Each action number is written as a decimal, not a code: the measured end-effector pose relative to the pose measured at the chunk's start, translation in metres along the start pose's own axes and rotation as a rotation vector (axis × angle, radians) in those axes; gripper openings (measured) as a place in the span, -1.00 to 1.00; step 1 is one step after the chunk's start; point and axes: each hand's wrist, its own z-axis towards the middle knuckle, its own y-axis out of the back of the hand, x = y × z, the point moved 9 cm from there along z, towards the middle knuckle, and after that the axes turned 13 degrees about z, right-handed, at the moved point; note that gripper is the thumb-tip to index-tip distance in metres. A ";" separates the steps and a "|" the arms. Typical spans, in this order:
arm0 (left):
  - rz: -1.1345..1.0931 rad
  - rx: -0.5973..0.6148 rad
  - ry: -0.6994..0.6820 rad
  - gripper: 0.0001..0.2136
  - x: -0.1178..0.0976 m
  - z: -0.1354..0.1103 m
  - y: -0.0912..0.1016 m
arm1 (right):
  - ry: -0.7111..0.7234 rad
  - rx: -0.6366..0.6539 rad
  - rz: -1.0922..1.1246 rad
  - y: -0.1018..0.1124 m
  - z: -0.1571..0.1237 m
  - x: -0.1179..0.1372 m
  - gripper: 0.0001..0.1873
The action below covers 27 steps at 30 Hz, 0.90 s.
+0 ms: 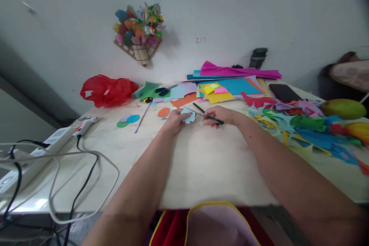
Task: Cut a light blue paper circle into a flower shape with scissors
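Pinching the light blue paper piece (188,117) at its left side, your left hand (174,120) has thumb and fingers closed on it, while your right hand (218,114) has its fingers curled around the handles of the scissors (219,122), whose blades stand apart. The paper is between your hands, over the middle of the table (198,161), and one blade crosses its upper part, though I cannot tell if they touch. For clean cutting, it seems better to turn the paper slowly, take small bites, and hold your left fingertips away from the blades.
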 end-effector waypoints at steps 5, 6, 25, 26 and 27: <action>-0.005 -0.004 0.014 -0.75 0.001 0.000 0.000 | -0.002 0.001 -0.007 0.000 0.000 0.000 -0.65; -0.007 -0.003 0.013 -0.75 0.001 0.000 0.000 | -0.002 0.000 -0.014 0.000 0.000 0.000 -0.65; -0.046 -0.004 0.015 -0.75 0.003 0.001 0.000 | 0.019 -0.021 -0.045 -0.001 0.001 0.003 -0.69; -0.050 -0.007 0.017 -0.74 0.003 0.001 0.000 | 0.020 -0.023 -0.043 0.000 0.001 0.002 -0.69; -0.053 -0.009 0.020 -0.74 0.004 0.001 0.000 | 0.021 -0.023 -0.040 0.000 0.002 0.001 -0.70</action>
